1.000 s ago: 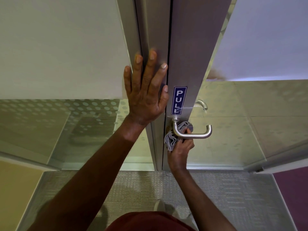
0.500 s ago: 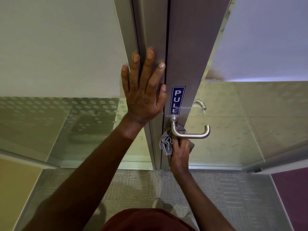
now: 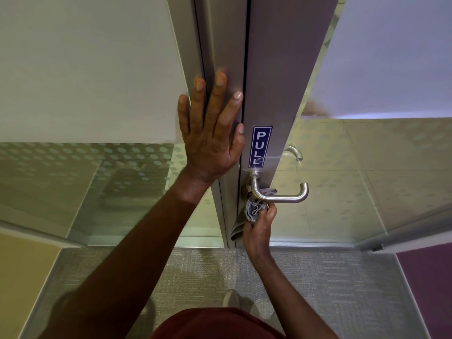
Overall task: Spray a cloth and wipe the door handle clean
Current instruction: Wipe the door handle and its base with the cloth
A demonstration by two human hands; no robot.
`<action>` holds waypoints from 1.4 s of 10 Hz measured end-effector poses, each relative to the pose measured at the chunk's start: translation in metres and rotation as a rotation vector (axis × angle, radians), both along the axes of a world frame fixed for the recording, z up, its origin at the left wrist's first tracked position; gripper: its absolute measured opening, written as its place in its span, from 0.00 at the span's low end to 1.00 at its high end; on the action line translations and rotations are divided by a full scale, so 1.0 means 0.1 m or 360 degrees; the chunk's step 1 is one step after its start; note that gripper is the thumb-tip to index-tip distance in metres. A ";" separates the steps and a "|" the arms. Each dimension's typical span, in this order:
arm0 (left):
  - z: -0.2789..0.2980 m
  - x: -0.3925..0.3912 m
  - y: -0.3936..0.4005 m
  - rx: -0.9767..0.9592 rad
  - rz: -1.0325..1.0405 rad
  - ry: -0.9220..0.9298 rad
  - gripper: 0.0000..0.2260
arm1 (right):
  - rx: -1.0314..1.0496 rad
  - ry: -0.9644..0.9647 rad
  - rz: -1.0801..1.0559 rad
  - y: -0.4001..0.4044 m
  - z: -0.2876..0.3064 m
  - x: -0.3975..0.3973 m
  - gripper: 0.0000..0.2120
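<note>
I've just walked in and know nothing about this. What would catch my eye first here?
Probably the big left hand pressed flat, fingers spread, against the grey metal door frame in the middle. Beside it is a blue sticker reading PULL, and just below that a curved brushed-steel door handle. The right hand holds a crumpled grey cloth against the handle's underside.
</note>
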State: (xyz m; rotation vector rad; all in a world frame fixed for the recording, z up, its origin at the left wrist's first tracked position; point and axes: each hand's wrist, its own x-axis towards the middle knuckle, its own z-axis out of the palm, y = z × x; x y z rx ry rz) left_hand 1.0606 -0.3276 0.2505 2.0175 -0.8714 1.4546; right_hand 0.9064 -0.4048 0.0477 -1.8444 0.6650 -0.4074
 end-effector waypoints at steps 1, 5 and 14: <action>-0.01 0.01 -0.01 0.0001 0.0001 -0.0015 0.22 | -0.0252 -0.0104 -0.0001 -0.01 0.05 0.02 0.32; -0.02 0.02 0.00 0.0007 0.0002 -0.0054 0.24 | -0.0119 -0.0105 -0.0037 0.03 0.05 0.04 0.34; 0.02 -0.01 0.00 0.0007 0.0029 -0.0052 0.22 | 0.1401 0.0393 -0.0329 -0.33 -0.30 0.18 0.09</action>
